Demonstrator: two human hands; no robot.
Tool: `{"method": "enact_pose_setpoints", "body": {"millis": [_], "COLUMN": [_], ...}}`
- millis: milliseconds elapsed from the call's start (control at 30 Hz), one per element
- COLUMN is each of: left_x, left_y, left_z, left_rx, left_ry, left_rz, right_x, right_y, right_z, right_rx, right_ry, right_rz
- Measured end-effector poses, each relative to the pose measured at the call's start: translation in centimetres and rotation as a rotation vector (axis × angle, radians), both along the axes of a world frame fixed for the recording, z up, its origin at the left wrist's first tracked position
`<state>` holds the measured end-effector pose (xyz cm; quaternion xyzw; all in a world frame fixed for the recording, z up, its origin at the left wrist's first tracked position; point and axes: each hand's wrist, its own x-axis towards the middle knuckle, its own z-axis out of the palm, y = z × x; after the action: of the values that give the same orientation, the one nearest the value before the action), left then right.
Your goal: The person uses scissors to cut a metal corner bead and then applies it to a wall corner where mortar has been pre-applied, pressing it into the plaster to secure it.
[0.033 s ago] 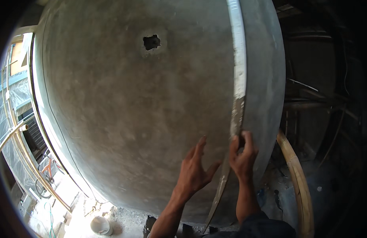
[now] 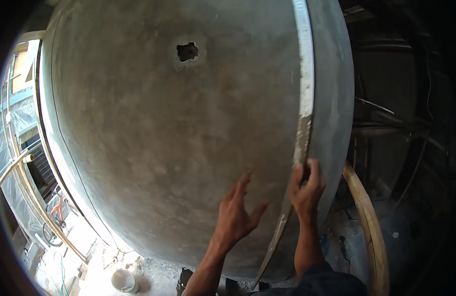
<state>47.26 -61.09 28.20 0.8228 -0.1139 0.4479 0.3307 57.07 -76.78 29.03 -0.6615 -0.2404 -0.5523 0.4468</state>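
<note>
A long, narrow straightedge (image 2: 306,69) runs from top to bottom against a grey plastered wall (image 2: 203,133). Its upper part is pale and bright; lower down it is darker and smeared with cement. My right hand (image 2: 307,190) grips the bar's lower half between thumb and fingers. To the left of the bar, my left hand (image 2: 234,212) is open with fingers spread, close to the wall and holding nothing. Whether its fingertips touch the plaster I cannot tell. A ragged square hole (image 2: 187,52) opens in the upper wall.
A bucket (image 2: 124,280) stands on the littered floor at the lower left. Bamboo poles (image 2: 43,217) lean beyond the wall's left edge, near a bicycle (image 2: 53,229). On the right, a thick curved bamboo pole (image 2: 367,222) rises before a dark area with beams.
The straightedge has shifted to the right along the wall, and my right hand has gone with it. My left hand has moved slightly left, away from the bar.
</note>
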Motion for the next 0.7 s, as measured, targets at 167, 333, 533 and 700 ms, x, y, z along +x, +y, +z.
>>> {"method": "enact_pose_setpoints", "body": {"millis": [167, 333, 533, 700], "left_x": [-1.3, -5.2, -15.5, -24.7], "left_y": [5.9, 11.5, 14.7, 14.2], "left_z": [-7.7, -22.2, -42.3, -53.4], "left_rx": [-0.201, -0.309, -0.327, -0.395], "left_ry": [0.193, 0.458, 0.751, 0.926], "left_rz": [0.255, 0.468, 0.685, 0.753], "right_x": [5.6, 9.0, 15.0, 14.8], "right_y": [-2.2, -1.2, -0.6, 0.2], "right_z": [2.2, 2.6, 1.8, 2.2], "right_rx": [0.078, 0.055, 0.005, 0.021], "right_ry": [-0.16, -0.21, -0.292, -0.26], "right_rz": [-0.242, -0.311, -0.43, -0.302]}}
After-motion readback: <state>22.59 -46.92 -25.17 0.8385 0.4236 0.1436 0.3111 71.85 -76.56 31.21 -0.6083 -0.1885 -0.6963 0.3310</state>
